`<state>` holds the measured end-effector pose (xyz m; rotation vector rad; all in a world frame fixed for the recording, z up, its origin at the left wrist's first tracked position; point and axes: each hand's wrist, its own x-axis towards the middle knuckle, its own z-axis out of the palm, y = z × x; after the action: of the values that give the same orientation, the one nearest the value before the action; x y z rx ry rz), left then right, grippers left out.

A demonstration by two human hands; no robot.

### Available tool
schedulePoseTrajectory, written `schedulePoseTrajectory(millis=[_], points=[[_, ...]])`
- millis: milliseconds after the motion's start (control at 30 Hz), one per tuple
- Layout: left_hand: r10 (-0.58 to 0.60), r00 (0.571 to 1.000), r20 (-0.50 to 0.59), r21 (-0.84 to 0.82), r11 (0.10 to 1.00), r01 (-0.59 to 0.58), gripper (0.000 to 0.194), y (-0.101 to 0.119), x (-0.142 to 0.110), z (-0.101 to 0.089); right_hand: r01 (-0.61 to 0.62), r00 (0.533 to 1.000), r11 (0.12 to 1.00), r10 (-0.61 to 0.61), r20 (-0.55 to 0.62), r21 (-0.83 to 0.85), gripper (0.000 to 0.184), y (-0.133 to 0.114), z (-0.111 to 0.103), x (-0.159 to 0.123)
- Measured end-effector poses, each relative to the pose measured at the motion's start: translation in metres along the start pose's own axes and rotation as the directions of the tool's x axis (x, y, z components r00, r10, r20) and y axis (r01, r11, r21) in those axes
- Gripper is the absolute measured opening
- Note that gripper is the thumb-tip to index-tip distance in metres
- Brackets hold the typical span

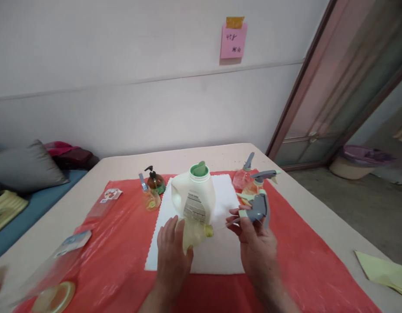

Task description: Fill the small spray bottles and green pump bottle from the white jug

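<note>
My table glows red and white, with soft greens, yellows and greys on top.
I see a see-through, pale yellow bottle (192,234) with a stronger yellow neck (208,231), and a spray head (259,208) in grey and pale green. The jug (196,195) is cream-white, its cap (199,168) green, its label (195,208) grey with dark print. I count 2 grey-topped bottles: 1 pink bottle (242,179) and 1 orange bottle (253,188). The pump bottle (158,184) is brown with a black pump (152,173). Beneath lie a plain white cloth (222,254) and a glossy red sheet (119,248); my wall note (233,41) is pink with dark writing.
</note>
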<state>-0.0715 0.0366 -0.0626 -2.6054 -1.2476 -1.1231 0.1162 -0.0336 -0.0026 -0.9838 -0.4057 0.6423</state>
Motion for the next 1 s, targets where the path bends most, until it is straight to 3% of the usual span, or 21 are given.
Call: schedulePoseTrajectory(millis=[167,400,633,800,1000], points=[[-0.037,0.999,0.000,-0.118,0.992,0.037,0.070,0.008,0.000,-0.004,-0.210,0.963,0.974,0.191,0.188,0.086,0.035,0.017,0.011,-0.009],[-0.064,0.998,-0.024,-0.219,0.974,0.057,0.071,0.013,-0.001,-0.011,-0.287,0.904,0.957,0.258,0.341,0.035,0.040,0.034,0.014,-0.019],[-0.040,0.999,-0.018,-0.189,0.981,0.035,0.068,0.012,0.004,-0.019,-0.229,0.916,0.971,0.238,0.322,-0.064,0.044,0.031,0.013,-0.020],[-0.047,0.998,-0.049,-0.172,0.984,0.038,0.067,0.016,0.003,-0.019,-0.181,0.925,0.978,0.204,0.320,-0.102,0.036,0.032,0.012,-0.025],[0.045,0.995,-0.090,-0.024,0.999,-0.048,0.070,0.017,0.001,-0.023,-0.241,0.926,0.970,0.239,0.292,-0.029,0.037,0.036,0.014,-0.029]])
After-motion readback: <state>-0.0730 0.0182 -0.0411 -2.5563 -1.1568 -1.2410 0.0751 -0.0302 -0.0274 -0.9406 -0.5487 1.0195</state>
